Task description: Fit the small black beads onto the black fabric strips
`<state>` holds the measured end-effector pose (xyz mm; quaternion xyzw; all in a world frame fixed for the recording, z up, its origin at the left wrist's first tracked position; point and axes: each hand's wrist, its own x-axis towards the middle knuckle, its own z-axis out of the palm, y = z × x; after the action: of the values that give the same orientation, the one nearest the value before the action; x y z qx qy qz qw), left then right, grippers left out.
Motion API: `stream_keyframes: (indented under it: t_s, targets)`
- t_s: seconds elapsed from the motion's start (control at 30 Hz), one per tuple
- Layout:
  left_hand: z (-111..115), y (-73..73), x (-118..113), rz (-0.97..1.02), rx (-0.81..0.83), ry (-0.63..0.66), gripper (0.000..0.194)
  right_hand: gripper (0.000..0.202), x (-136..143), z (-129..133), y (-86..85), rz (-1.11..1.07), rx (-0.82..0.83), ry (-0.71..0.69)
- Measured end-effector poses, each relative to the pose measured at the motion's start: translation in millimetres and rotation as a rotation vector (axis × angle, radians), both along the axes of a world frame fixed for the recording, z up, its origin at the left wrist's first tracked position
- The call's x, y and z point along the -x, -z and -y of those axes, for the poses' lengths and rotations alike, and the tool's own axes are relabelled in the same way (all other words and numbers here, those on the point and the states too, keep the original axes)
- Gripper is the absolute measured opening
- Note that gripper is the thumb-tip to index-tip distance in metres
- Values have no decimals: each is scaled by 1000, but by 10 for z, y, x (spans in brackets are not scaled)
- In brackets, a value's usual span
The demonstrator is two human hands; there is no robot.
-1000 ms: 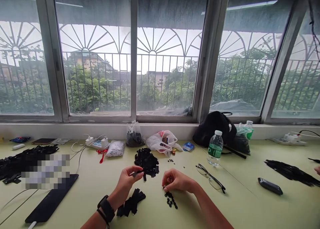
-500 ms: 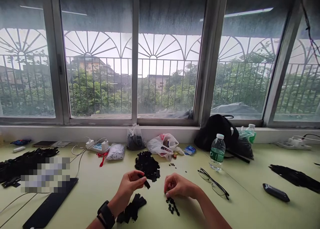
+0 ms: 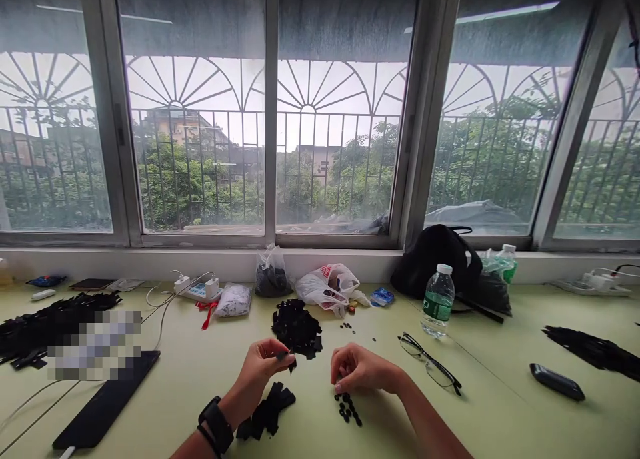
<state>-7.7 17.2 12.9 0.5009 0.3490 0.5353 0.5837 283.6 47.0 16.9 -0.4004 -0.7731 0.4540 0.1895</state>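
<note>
My left hand (image 3: 265, 364), with a dark watch on its wrist, pinches a short black fabric strip (image 3: 293, 364) between thumb and fingertips, raised over the table. My right hand (image 3: 364, 368) rests on the table to the right, thumb and fingers pinched together. Its fingertips touch the edge of a small cluster of black round pieces (image 3: 346, 405); whatever is between them is hidden. Below my left hand lies a small pile of black strips (image 3: 267, 412). A larger heap of black strips (image 3: 296, 327) sits just beyond, between the two hands.
Eyeglasses (image 3: 431, 364) and a water bottle (image 3: 438, 301) stand to the right, near a black case (image 3: 557, 381). A black phone-like slab (image 3: 107, 402) with a cable and more black strips (image 3: 55, 325) lie left. Plastic bags (image 3: 327, 287) line the window wall.
The black strip in my left hand has turned, so less of it shows below the fingers. My right hand stays at the round pieces. The whole view has shifted slightly.
</note>
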Motion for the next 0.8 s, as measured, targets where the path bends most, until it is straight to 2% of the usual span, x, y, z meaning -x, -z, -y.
stream_keyframes:
  t_s: [0.17, 0.4, 0.57, 0.8]
  targets:
    - [52, -68, 4, 68, 33, 30, 29, 44, -12, 25, -38, -2, 10, -29]
    - [85, -67, -7, -29, 27, 92, 28, 42, -35, -7, 17, -22, 14, -49]
    - [90, -74, -27, 0, 42, 112, 32, 43, -28, -32, 51, -18, -7, -50]
    - [19, -23, -25, 31, 86, 67, 39, 39, -31, -6, 14, -42, 6, -50]
